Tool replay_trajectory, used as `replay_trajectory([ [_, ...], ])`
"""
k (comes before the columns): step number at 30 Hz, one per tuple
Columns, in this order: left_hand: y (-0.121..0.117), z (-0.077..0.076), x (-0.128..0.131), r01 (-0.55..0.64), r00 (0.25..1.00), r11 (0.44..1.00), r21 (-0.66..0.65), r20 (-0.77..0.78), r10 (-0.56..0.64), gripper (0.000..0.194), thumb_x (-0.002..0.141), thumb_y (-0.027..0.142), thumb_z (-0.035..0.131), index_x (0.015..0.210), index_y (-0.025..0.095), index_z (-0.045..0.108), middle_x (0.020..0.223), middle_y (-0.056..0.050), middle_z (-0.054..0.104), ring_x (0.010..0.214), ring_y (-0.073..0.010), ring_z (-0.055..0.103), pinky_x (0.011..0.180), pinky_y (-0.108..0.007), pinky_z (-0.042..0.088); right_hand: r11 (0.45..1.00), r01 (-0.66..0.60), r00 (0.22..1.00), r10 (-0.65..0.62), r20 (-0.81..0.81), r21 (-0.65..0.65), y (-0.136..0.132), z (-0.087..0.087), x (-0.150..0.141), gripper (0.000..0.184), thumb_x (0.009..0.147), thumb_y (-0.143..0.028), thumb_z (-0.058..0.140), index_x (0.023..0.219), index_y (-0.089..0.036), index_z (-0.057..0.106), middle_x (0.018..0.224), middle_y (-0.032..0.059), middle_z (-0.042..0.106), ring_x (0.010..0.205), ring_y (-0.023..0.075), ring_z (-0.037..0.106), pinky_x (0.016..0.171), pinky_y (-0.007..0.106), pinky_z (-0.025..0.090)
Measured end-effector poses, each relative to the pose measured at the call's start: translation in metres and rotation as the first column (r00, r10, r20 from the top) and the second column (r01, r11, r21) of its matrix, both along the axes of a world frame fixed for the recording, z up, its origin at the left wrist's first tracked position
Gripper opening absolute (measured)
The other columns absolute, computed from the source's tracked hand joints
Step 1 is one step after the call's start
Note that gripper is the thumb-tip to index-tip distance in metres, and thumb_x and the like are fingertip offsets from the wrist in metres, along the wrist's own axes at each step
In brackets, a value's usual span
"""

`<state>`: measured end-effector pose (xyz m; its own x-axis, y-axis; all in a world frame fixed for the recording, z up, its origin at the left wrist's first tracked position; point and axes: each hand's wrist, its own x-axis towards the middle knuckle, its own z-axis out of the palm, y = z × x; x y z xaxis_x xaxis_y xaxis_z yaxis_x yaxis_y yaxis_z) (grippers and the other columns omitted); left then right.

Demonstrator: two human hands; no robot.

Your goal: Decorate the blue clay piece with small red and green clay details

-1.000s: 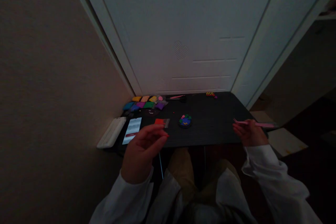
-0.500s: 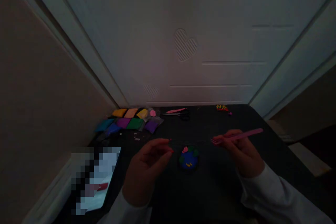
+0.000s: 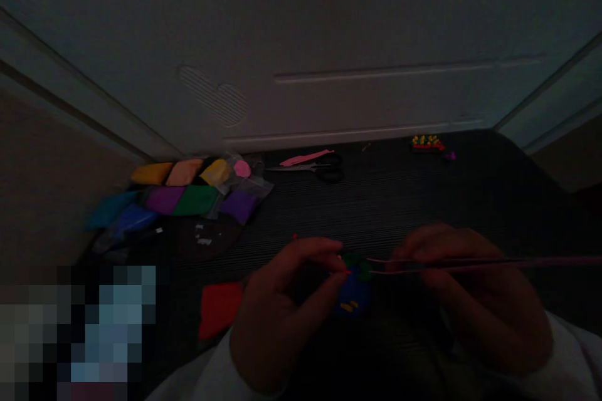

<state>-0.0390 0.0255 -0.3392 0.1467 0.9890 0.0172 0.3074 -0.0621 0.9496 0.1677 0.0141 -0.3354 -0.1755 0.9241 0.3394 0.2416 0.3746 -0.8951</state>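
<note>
My left hand [image 3: 286, 307] pinches a tiny red piece of clay [image 3: 348, 272] between thumb and forefinger. Just beyond those fingertips, on the dark table, lies a round blue clay piece [image 3: 353, 294] with green leaf shapes and small yellow bits; my left fingers partly cover it. My right hand [image 3: 475, 294] grips a pair of pink tweezers [image 3: 540, 261]. Their two thin tips are apart and point left, close to the green leaves, with nothing visible between them. A red speck [image 3: 295, 236] rests on the table behind my left hand.
Bagged clay in several colours, including a green pack [image 3: 195, 200], lies at the back left. A red pack [image 3: 219, 308] sits beside my left wrist. Scissors [image 3: 301, 168] and a pink strip [image 3: 305, 157] are at the back. A small yellow-and-red clay model [image 3: 427, 143] stands back right.
My right hand has brought the tweezers left and closer to the blue piece. The left hand, still pinching red clay, is now over its edge. The view has tilted down and closer.
</note>
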Motion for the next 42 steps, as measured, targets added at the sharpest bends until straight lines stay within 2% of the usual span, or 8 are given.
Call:
replay_trajectory([
  [8,-0.006,0.012,0.003,0.094,0.969,0.981,0.169,-0.241,-0.051,0.038,0.069,0.011,0.063,0.099,0.034,0.056,0.079,0.008,0.067,0.073,-0.0115,0.062,0.07,-0.021,0.049,0.994,-0.11,0.988,0.106,0.108,0.029,-0.008,0.002,0.001,0.02,0.076,-0.014,0.058,0.095,-0.022,0.055,0.087,0.0032,0.063,0.087,0.0173,0.059,0.078,0.031,0.05],
  [14,-0.009,0.011,0.004,0.151,0.946,0.97,0.191,-0.313,-0.086,0.04,0.072,0.012,0.061,0.103,0.035,0.051,0.082,0.01,0.065,0.075,-0.0087,0.061,0.07,-0.018,0.047,0.984,-0.139,0.981,0.12,0.155,0.114,-0.005,0.009,-0.001,0.013,0.077,-0.017,0.057,0.09,-0.018,0.055,0.08,0.0022,0.064,0.08,0.0133,0.061,0.073,0.025,0.051],
  [28,-0.009,0.01,0.003,0.186,0.934,0.964,0.188,-0.338,-0.114,0.038,0.073,0.015,0.061,0.104,0.034,0.049,0.084,0.009,0.064,0.077,-0.0076,0.06,0.073,-0.016,0.047,0.962,-0.112,0.946,0.028,0.323,0.247,-0.002,0.02,-0.005,0.01,0.083,-0.024,0.05,0.08,-0.017,0.057,0.069,0.0005,0.066,0.072,0.0097,0.063,0.066,0.016,0.051],
  [35,-0.005,0.011,0.004,0.11,0.968,0.99,0.092,-0.235,-0.086,0.034,0.073,0.019,0.063,0.101,0.036,0.052,0.08,0.011,0.066,0.074,-0.0065,0.062,0.07,-0.015,0.048,0.99,-0.028,0.966,-0.009,0.258,0.137,-0.012,0.013,0.003,0.007,0.083,-0.025,0.049,0.089,-0.023,0.052,0.078,-0.0003,0.061,0.078,0.0126,0.06,0.066,0.021,0.049],
  [37,-0.003,0.01,0.004,0.087,0.974,0.994,0.065,-0.217,-0.071,0.033,0.072,0.019,0.063,0.099,0.036,0.053,0.078,0.011,0.066,0.072,-0.0067,0.063,0.068,-0.015,0.049,0.993,0.046,0.958,-0.075,0.277,0.111,-0.01,0.009,0.007,0.006,0.085,-0.024,0.045,0.086,-0.024,0.051,0.077,-0.0003,0.059,0.074,0.0133,0.059,0.064,0.024,0.047],
  [39,-0.002,0.01,0.004,0.064,0.978,0.997,0.053,-0.2,-0.052,0.032,0.072,0.019,0.063,0.098,0.035,0.054,0.077,0.011,0.067,0.07,-0.0067,0.063,0.065,-0.015,0.049,0.986,0.159,0.903,-0.163,0.398,0.043,-0.001,0.003,0.01,0.016,0.088,-0.028,0.037,0.078,-0.023,0.049,0.068,-0.0009,0.056,0.061,0.0126,0.057,0.055,0.025,0.044],
  [40,-0.001,0.009,0.004,0.049,0.982,0.998,0.05,-0.184,-0.039,0.031,0.071,0.019,0.064,0.097,0.034,0.055,0.076,0.01,0.067,0.069,-0.0067,0.063,0.065,-0.014,0.049,0.978,0.21,0.838,-0.182,0.515,0.004,0.005,-0.001,0.011,0.022,0.088,-0.031,0.034,0.075,-0.022,0.048,0.063,-0.0009,0.055,0.054,0.0123,0.054,0.05,0.026,0.041],
  [42,0.0,0.009,0.005,0.016,0.99,0.999,0.036,-0.138,-0.011,0.03,0.07,0.019,0.065,0.096,0.032,0.056,0.075,0.01,0.067,0.069,-0.0063,0.063,0.064,-0.013,0.05,0.956,0.291,0.631,-0.169,0.757,-0.029,0.017,-0.009,0.013,0.028,0.088,-0.035,0.031,0.074,-0.019,0.05,0.055,0.0,0.053,0.045,0.0137,0.051,0.044,0.026,0.035],
])
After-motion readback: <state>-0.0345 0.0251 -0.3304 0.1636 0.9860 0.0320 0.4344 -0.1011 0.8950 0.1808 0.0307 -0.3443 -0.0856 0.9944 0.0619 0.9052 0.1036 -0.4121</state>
